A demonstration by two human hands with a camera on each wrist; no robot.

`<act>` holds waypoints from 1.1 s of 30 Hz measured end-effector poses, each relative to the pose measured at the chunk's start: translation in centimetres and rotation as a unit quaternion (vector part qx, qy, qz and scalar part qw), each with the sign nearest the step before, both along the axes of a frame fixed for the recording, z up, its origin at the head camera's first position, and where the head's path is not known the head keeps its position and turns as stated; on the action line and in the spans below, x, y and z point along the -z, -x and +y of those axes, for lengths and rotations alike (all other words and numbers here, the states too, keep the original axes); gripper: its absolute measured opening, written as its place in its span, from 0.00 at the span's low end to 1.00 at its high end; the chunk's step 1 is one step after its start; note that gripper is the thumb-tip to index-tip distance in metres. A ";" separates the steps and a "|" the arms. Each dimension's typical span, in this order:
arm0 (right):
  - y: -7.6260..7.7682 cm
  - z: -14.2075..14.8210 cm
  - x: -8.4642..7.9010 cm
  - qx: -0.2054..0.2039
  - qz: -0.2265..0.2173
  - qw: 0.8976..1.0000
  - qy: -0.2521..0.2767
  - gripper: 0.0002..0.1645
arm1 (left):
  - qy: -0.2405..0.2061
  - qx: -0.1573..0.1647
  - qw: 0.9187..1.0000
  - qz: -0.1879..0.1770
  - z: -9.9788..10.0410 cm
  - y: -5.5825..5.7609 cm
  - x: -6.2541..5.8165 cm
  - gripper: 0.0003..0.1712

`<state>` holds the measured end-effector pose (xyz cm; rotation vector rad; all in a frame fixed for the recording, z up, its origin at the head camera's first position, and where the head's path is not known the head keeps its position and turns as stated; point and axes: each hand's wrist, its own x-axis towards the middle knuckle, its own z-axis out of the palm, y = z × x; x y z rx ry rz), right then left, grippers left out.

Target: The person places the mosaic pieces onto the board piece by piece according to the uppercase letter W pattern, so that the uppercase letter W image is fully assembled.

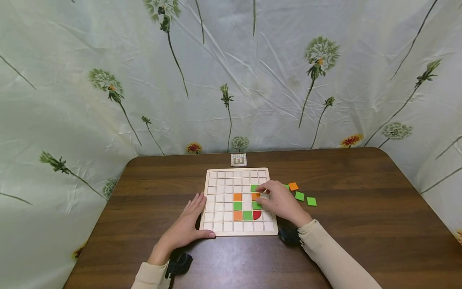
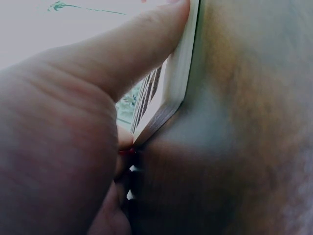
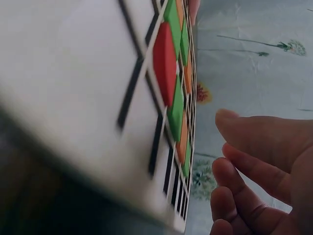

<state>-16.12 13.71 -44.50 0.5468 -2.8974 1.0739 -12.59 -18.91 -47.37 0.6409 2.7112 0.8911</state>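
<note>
A pale wooden grid board (image 1: 218,208) lies on the table. Orange and green square tiles and a red tile (image 1: 257,215) with a rounded corner form a U shape in its cells. My left hand (image 1: 185,222) rests against the board's left edge, fingers fairly straight and thumb on the near left corner. Over the right side of the board, my right hand (image 1: 279,200) has its fingers loosely bent above the right column of tiles. In the right wrist view a gap shows between thumb (image 3: 264,134) and fingers, with no tile visible there.
Right of the board lie loose tiles: an orange one (image 1: 293,186), a green one (image 1: 299,196), another green one (image 1: 311,201) and one partly behind my right hand. A small patterned card (image 1: 238,159) sits beyond the board. A flowered curtain (image 1: 270,100) hangs behind the table (image 1: 343,180).
</note>
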 end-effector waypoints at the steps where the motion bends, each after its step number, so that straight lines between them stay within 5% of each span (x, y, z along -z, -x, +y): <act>1: -0.1 0.4 0.0 0.002 0.003 1.000 -0.002 0.14 | 0.001 0.000 1.000 0.000 0.0 0.0 0.0 0.71; 33: -3.4 10.7 0.6 0.075 0.020 0.996 -0.031 0.19 | 0.001 0.004 1.000 0.003 -0.1 0.1 0.2 0.71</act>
